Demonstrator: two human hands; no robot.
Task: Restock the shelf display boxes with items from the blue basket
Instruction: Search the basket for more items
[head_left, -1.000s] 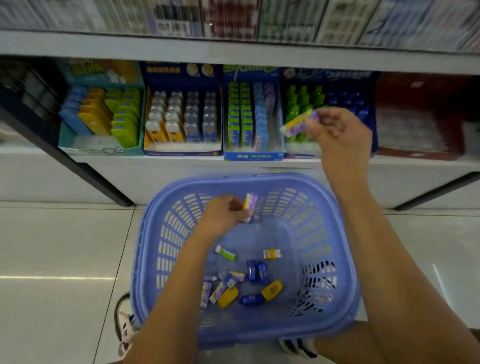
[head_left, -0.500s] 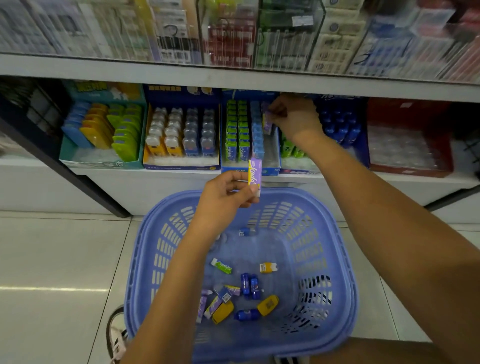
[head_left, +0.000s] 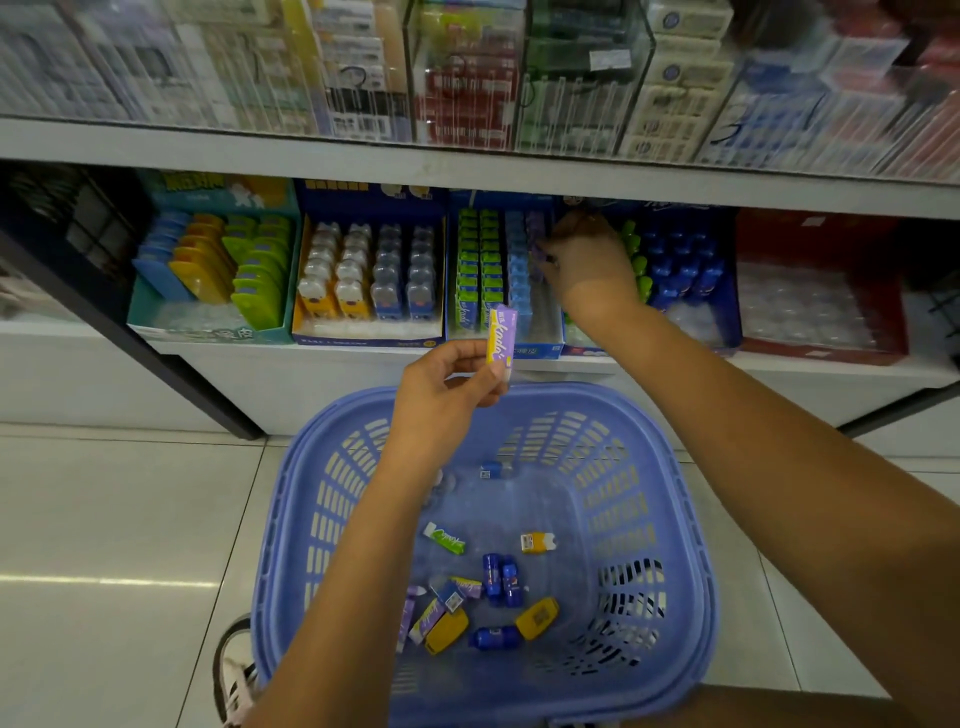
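Placing step — above the blue basket (head_left: 613, 415), the right hand (head_left: 582, 260) pinches a small pack (head_left: 540, 254) into the gum box (head_left: 540, 349); the left hand (head_left: 441, 389) pinches a purple pack (head_left: 501, 338) — probably next.

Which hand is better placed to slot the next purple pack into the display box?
Probably the left hand: it pinches a purple pack right in front of the display box, while the right hand is busy inside it.

The right hand (head_left: 587, 257) partly covers the purple packs (head_left: 535, 234) it reaches into (grip unclear). The left hand (head_left: 441, 387) hides the lower end of its pack (head_left: 501, 335). Upper-shelf goods (head_left: 467, 78) are blurred; the shoe (head_left: 234, 670) is cut off.
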